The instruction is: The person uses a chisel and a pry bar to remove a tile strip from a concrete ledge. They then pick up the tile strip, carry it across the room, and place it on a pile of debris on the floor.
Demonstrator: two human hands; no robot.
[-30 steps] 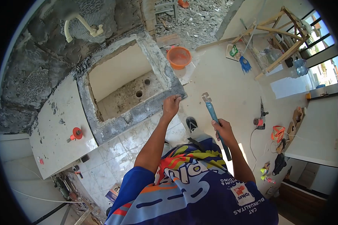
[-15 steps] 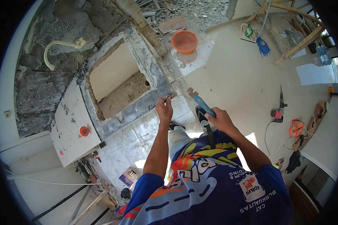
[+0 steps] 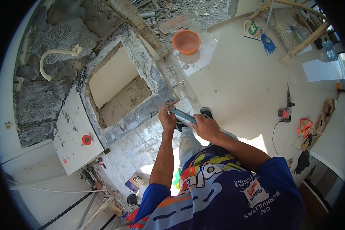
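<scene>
While a cream tap [image 3: 59, 51] juts from a stripped, pitted wall [image 3: 42, 97] at far left, a pale tabletop [image 3: 71, 132] spotted with dark patches runs below it, a red disc-shaped object [image 3: 86, 140] sitting close to its right edge. Beside that edge, a rough concrete rim [image 3: 136, 115] frames a four-sided opening [image 3: 117, 86], its inner lip ragged. Near the rim's closest right-hand corner is the person's left hand [image 3: 167, 118], fingers curled in at the metal head of a blue-handled hammer [image 3: 184, 116]; whether they grasp anything, or touch the concrete, cannot be told. The hammer reaches from that corner across to the right hand [image 3: 207, 128], clenched round its handle. Farther off, near a spread of rubble [image 3: 203, 15], an orange basin [image 3: 186, 42] stands well apart from both hands. To the right, pale floor [image 3: 237, 76] stretches wide, giving the right arm ample room on its outer side before a blue brush-like object [image 3: 268, 44] at upper right and a corded red-and-dark power tool [image 3: 285, 111], its bit pointing away from the person. At far right, an orange bundle [image 3: 304, 128] lies near a brown wooden strip [image 3: 324, 115].
</scene>
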